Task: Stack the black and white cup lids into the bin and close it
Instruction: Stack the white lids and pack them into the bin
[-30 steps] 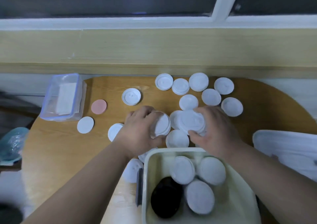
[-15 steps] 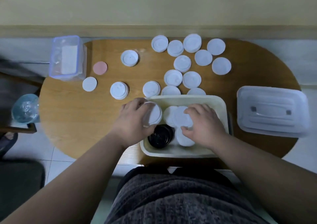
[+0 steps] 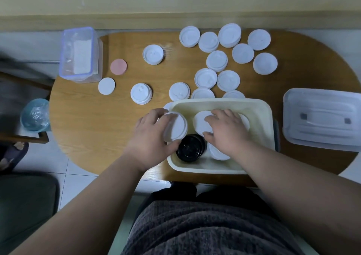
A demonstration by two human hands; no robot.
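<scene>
left hand (image 3: 154,137) grips white stack (image 3: 175,127) over bin (image 3: 259,106) near-left corner, ready to lower | right hand (image 3: 226,130) inside bin, fingers spread pressing white lids (image 3: 202,123) flat beside black stack (image 3: 190,147) | loose lids (image 3: 206,78) beyond bin | cover (image 3: 322,118) right of bin, still off

Left hand (image 3: 154,137) grips a white lid stack (image 3: 175,127) at the cream bin (image 3: 259,110) left rim; right hand (image 3: 227,131) rests on white lids inside, right of the black lids (image 3: 190,147).
</scene>
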